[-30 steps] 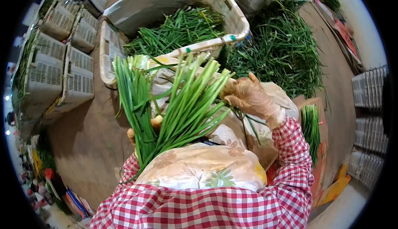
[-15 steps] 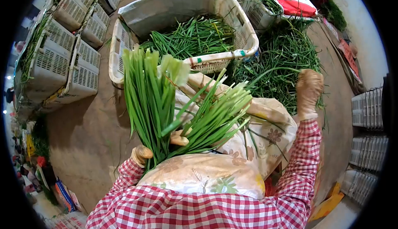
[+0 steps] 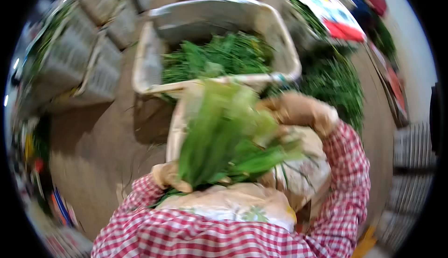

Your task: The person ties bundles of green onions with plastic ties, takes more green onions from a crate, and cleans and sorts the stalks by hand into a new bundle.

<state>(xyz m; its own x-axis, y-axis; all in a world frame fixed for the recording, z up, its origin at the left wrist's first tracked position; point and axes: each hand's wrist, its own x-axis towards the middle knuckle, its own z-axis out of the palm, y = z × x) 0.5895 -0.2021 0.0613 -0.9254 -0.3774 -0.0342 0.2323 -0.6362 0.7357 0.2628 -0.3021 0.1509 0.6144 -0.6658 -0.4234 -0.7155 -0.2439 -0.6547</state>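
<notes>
My gloved left hand point(image 3: 173, 176) is wrapped round the lower, leafy part of a bunch of long green stalks point(image 3: 217, 132), low in front of my body. The pale stalk ends point up and away, smeared by motion. My gloved right hand point(image 3: 298, 111) is at the right side of the pale ends; its fingertips are blurred, so whether they grip any stalk cannot be made out. A patterned apron point(image 3: 233, 197) covers my lap under the bunch, with a few loose stalks lying on it at the right.
Ahead stands a white crate point(image 3: 140, 64) with green stalks inside. To its right lies a heap of greens point(image 3: 333, 83), near a red and white bag point(image 3: 343, 30). Crates point(image 3: 70, 48) stand at the left, stacked crates point(image 3: 413, 148) at the right. Another person point(image 3: 375, 1) is at the upper right.
My right hand has come back from the far right to the pale stalk ends. The bunch has shifted right and its two spread parts are closer together. The view has tilted up slightly.
</notes>
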